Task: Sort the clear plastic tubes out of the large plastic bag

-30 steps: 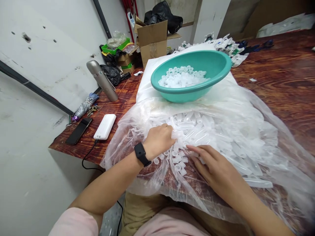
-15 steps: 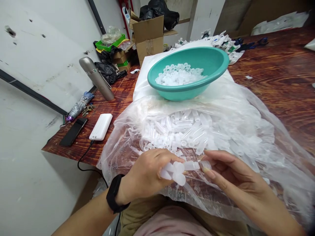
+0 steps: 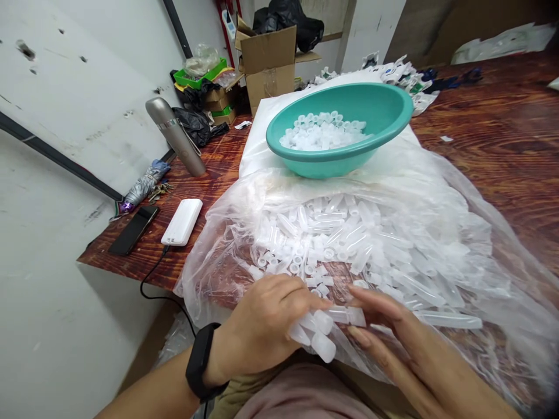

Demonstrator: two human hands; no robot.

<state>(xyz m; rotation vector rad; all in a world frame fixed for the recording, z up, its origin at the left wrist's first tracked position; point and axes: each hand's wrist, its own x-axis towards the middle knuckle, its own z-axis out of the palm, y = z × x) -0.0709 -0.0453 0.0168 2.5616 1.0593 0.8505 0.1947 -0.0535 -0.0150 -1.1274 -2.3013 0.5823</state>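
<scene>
My left hand [image 3: 266,317], with a black band on its wrist, is closed around several translucent white plastic tubes [image 3: 322,337]. One more tube [image 3: 347,315] sticks out of it to the right, with a wider end piece. My right hand [image 3: 388,326] is beside that end, thumb and forefinger apart, with nothing visible between them. Beyond the hands, many loose tubes and short rings [image 3: 323,233] lie on a clear plastic bag [image 3: 236,203]. A tilted teal basin [image 3: 332,166] behind them holds many small white rings [image 3: 325,132].
On the left are a power bank [image 3: 182,222] with a cable, a phone [image 3: 134,230], a grey flask [image 3: 177,137], keys and a folded umbrella. Cardboard boxes [image 3: 269,67] and black bags stand at the back.
Both hands have moved slightly down toward me. The right thumb and forefinger have come off the tube's end and spread apart. The view has shifted a little.
</scene>
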